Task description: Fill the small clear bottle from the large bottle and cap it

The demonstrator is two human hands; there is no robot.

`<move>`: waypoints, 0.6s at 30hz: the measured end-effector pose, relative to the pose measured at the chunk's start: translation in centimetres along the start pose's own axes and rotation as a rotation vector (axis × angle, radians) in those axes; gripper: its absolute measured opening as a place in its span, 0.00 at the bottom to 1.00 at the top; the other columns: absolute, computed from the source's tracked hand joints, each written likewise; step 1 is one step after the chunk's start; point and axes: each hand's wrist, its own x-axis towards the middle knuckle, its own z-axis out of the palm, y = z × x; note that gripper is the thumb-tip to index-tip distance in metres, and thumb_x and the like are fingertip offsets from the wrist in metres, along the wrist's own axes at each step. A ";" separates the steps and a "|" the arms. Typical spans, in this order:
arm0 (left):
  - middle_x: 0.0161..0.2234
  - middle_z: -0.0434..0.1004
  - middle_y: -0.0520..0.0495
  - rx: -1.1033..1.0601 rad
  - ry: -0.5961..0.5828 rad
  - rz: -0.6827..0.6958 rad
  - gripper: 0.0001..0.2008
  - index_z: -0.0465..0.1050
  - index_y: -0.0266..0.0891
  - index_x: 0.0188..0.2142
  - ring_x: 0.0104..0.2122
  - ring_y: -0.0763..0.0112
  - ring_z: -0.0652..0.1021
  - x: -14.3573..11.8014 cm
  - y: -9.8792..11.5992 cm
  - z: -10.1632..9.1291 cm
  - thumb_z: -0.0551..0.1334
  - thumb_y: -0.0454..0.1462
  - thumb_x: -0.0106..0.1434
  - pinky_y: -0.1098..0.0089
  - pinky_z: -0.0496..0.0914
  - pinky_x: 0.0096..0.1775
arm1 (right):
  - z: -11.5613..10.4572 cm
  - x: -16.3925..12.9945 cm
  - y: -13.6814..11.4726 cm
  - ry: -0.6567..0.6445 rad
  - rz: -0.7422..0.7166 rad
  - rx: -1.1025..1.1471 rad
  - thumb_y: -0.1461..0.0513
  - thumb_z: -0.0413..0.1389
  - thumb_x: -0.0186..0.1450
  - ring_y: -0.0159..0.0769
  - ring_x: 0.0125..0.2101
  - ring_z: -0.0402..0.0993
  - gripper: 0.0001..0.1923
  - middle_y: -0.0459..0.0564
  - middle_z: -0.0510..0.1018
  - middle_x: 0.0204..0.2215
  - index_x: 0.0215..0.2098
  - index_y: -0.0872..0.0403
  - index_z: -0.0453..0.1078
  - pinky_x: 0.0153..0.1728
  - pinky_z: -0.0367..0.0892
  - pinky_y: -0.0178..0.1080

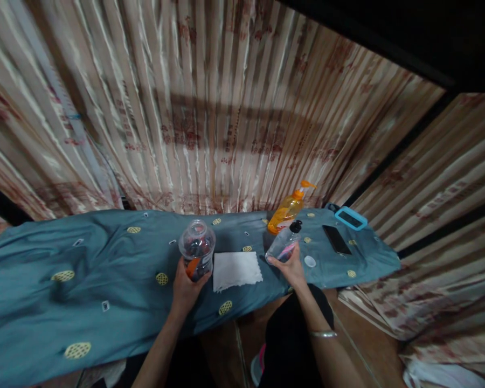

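My left hand (189,285) is wrapped round the lower part of a clear plastic cup (198,245) with a domed lid; something orange shows through its side. My right hand (291,268) grips a clear bottle (282,243) with a black top and a pink mark, tilted to the right. Between my hands lies a folded white cloth (237,269), touched by neither. Just behind the clear bottle is an orange pump bottle (286,214) of yellow-orange liquid. A small white disc (310,262) rests to the right of my right hand.
A teal sheet (117,258) with yellow pineapple prints covers the long surface. Toward its right end lie a black phone (337,240) and a blue-framed device (351,217). A pleated patterned curtain (226,118) hangs close behind. My knee (299,328) is below the front edge.
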 end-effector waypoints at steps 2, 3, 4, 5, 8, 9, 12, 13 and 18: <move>0.44 0.79 0.41 -0.004 0.001 -0.010 0.35 0.66 0.42 0.47 0.50 0.45 0.81 -0.1 0.2 0.0 0.73 0.51 0.43 0.48 0.75 0.52 | 1.1 -0.2 0.1 0.012 0.072 -0.041 0.40 0.66 0.46 0.53 0.42 0.80 0.47 0.58 0.82 0.42 0.56 0.56 0.64 0.44 0.74 0.51; 0.44 0.79 0.42 -0.008 0.002 -0.014 0.35 0.66 0.42 0.47 0.49 0.46 0.81 -0.1 0.3 0.0 0.73 0.50 0.43 0.48 0.75 0.52 | 1.3 -0.2 0.3 0.013 0.104 -0.064 0.40 0.66 0.46 0.54 0.39 0.80 0.42 0.56 0.81 0.37 0.51 0.55 0.66 0.42 0.73 0.52; 0.44 0.79 0.42 -0.013 0.004 -0.017 0.34 0.66 0.42 0.47 0.49 0.46 0.81 -0.2 0.3 -0.1 0.74 0.50 0.43 0.48 0.75 0.52 | 1.3 0.1 0.4 0.016 0.125 -0.084 0.40 0.65 0.46 0.54 0.36 0.80 0.38 0.54 0.80 0.33 0.46 0.53 0.66 0.41 0.73 0.52; 0.44 0.79 0.43 -0.017 0.005 -0.021 0.34 0.66 0.42 0.47 0.49 0.47 0.81 -0.2 0.4 -0.1 0.74 0.49 0.43 0.49 0.75 0.52 | 1.2 0.4 0.6 0.018 0.137 -0.100 0.40 0.65 0.45 0.54 0.34 0.79 0.35 0.52 0.79 0.30 0.41 0.51 0.65 0.39 0.73 0.53; 0.43 0.79 0.44 -0.017 0.003 -0.036 0.34 0.66 0.42 0.48 0.49 0.48 0.81 -0.4 0.6 -0.1 0.74 0.48 0.44 0.49 0.75 0.52 | 0.7 1.9 1.0 0.031 0.150 -0.129 0.40 0.65 0.42 0.53 0.32 0.78 0.32 0.49 0.77 0.26 0.35 0.47 0.61 0.38 0.72 0.52; 0.43 0.79 0.44 -0.014 -0.001 -0.043 0.34 0.66 0.42 0.48 0.49 0.48 0.81 -0.4 0.6 -0.1 0.74 0.48 0.44 0.49 0.75 0.52 | 0.5 2.4 1.1 0.040 0.153 -0.134 0.40 0.65 0.41 0.53 0.33 0.78 0.32 0.49 0.77 0.27 0.34 0.46 0.60 0.38 0.72 0.51; 0.45 0.79 0.43 -0.008 -0.006 -0.058 0.35 0.66 0.42 0.49 0.51 0.48 0.80 -0.5 0.6 -0.1 0.74 0.47 0.44 0.49 0.74 0.54 | 0.4 3.4 1.3 0.064 0.158 -0.140 0.39 0.65 0.41 0.53 0.36 0.79 0.32 0.51 0.78 0.29 0.34 0.46 0.60 0.40 0.72 0.51; 0.46 0.79 0.42 -0.007 -0.003 -0.060 0.35 0.66 0.42 0.49 0.51 0.48 0.80 -0.5 0.6 -0.1 0.74 0.47 0.44 0.49 0.74 0.54 | 0.4 3.4 1.3 0.067 0.156 -0.139 0.39 0.65 0.41 0.53 0.36 0.79 0.32 0.52 0.79 0.30 0.34 0.46 0.60 0.40 0.72 0.50; 0.49 0.78 0.42 0.000 0.028 -0.042 0.37 0.66 0.43 0.52 0.54 0.48 0.79 -0.7 0.4 -0.3 0.75 0.47 0.45 0.49 0.73 0.56 | 0.1 1.5 0.8 0.039 0.119 -0.142 0.38 0.65 0.42 0.49 0.31 0.77 0.32 0.48 0.78 0.26 0.32 0.47 0.62 0.35 0.71 0.48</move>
